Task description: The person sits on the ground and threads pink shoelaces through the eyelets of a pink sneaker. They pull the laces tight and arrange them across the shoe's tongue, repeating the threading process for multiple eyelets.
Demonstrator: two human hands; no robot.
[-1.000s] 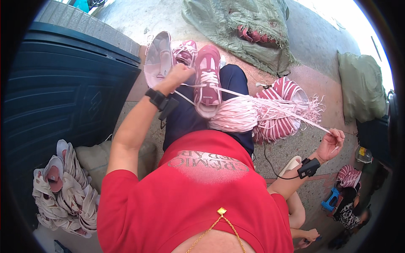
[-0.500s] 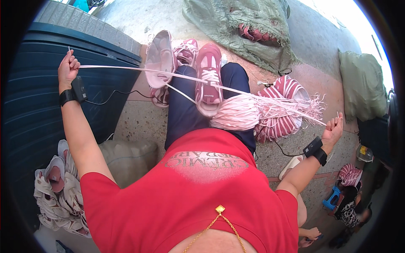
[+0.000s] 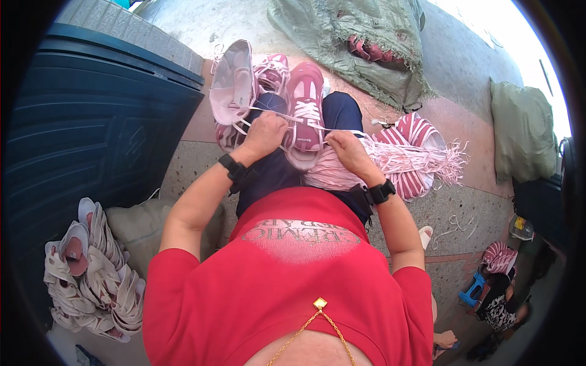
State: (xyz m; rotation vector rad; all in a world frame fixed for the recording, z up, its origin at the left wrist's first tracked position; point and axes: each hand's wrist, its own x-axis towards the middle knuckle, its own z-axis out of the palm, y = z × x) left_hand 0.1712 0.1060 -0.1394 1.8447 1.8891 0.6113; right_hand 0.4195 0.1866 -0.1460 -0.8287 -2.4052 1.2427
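Note:
A pink and white sneaker lies on my lap, toe pointing away. My left hand is closed on a white shoelace at the sneaker's left side. My right hand pinches the other part of the lace at the sneaker's right side. Both hands sit close together over the shoe. A bundle of pink and white laces rests on my right thigh, just beyond my right hand. A second sneaker lies sole up to the left of the first, with a third behind it.
A dark blue metal door stands at the left. A pile of pale sneakers lies at the lower left. Green sacks lie beyond, one holding pink shoes. Another green sack is at the right. A person sits at the lower right.
My arms were spread wide, pulling the lace taut to left and right. Both hands have come back together at the sneaker on my lap.

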